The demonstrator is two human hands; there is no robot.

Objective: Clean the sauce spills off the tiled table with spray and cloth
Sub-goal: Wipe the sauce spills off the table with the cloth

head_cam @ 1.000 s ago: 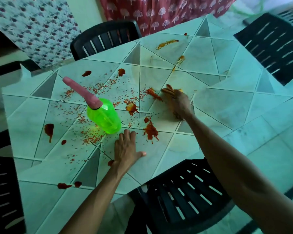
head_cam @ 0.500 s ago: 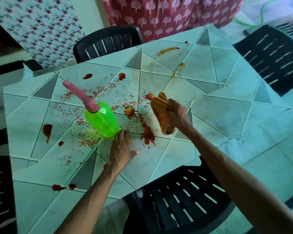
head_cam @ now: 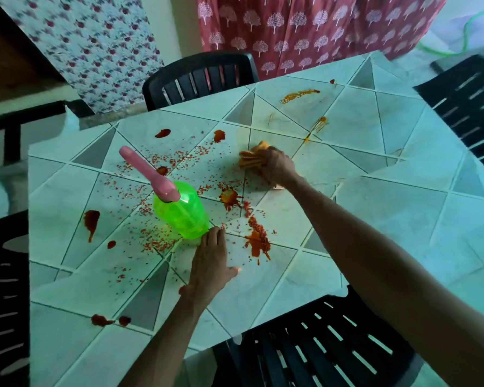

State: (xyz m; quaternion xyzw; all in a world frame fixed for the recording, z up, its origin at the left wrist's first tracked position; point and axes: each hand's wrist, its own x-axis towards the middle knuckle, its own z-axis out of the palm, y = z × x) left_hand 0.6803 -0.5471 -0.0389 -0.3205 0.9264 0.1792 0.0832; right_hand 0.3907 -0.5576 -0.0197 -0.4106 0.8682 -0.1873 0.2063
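Observation:
The tiled table (head_cam: 375, 219) carries red sauce blots and scattered red flecks, with one large smear (head_cam: 259, 241) near its middle and an orange streak (head_cam: 298, 94) at the far side. My right hand (head_cam: 277, 166) grips an orange cloth (head_cam: 252, 159) and holds it down on the tiles. A green spray bottle (head_cam: 182, 210) with a pink nozzle stands left of centre. My left hand (head_cam: 211, 263) rests flat on the table, fingertips touching the bottle's base.
Black plastic chairs ring the table: one at the far side (head_cam: 201, 76), one at the near edge (head_cam: 327, 344), one at the right (head_cam: 467, 107) and one at the left (head_cam: 3, 303). Patterned curtains (head_cam: 305, 29) hang behind.
My right hand had lifted the cloth off the table half a second ago; now it presses it down further away and to the left. My left hand has barely moved.

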